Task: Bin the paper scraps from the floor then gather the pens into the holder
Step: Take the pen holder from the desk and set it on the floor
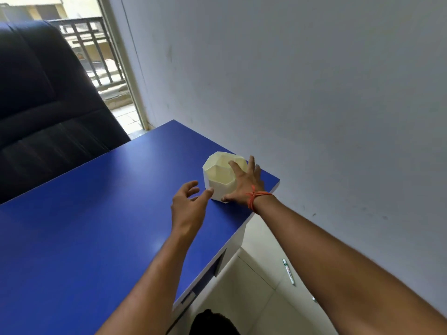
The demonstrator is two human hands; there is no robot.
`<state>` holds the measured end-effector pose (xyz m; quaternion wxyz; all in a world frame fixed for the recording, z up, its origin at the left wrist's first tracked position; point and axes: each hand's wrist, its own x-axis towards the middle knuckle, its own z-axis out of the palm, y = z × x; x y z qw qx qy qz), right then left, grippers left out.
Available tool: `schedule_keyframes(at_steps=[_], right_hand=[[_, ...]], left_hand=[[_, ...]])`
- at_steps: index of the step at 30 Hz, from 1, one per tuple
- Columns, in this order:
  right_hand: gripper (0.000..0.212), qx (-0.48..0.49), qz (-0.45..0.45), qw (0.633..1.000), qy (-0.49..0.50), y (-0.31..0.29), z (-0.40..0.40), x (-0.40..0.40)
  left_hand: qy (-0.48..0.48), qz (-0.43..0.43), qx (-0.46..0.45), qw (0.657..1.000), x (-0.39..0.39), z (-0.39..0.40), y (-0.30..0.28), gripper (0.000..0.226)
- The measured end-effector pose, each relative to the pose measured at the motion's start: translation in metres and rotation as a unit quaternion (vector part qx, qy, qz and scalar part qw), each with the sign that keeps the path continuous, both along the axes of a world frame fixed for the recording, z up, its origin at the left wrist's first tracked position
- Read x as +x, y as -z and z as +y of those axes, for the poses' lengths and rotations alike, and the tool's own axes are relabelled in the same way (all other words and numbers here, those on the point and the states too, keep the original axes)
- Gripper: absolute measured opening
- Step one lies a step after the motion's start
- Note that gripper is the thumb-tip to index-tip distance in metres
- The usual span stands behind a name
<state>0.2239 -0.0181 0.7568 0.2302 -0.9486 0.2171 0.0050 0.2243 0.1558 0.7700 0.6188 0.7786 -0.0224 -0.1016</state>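
A cream faceted pen holder [219,176] stands near the right corner of the blue desk [96,226]; its inside looks empty. My right hand [243,183] wraps its right side, thumb at the base and fingers over the rim. To the holder's left, my left hand [188,204] has its fingers spread, the thumb tip just touching the holder's lower side. A white marker with a green cap [288,272] lies on the tiled floor to the right of the desk. No paper scraps are visible.
A dark office chair [43,105] stands behind the desk at the left. A grey wall [314,93] runs along the right, with a balcony door [106,56] at the back. A dark object [212,322] sits on the floor at the bottom edge.
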Motion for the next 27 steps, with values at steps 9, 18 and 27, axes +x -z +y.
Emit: schedule_keyframes(at_steps=[9,18,27], right_hand=[[0.065,0.047,-0.119,0.991,0.042,0.009,-0.005,-0.005],[0.065,0.062,-0.19,0.969,0.145,-0.01,-0.078,-0.165],[0.066,0.103,-0.031,0.958,0.265,0.17,-0.168,-0.354]], left_hand=[[0.044,-0.014,-0.017,0.999,0.004,-0.021,0.001,0.055],[0.098,-0.018,-0.037,0.994,-0.055,-0.101,-0.006,0.037],[0.159,0.112,0.035,0.98,-0.194,-0.186,0.165,0.033]])
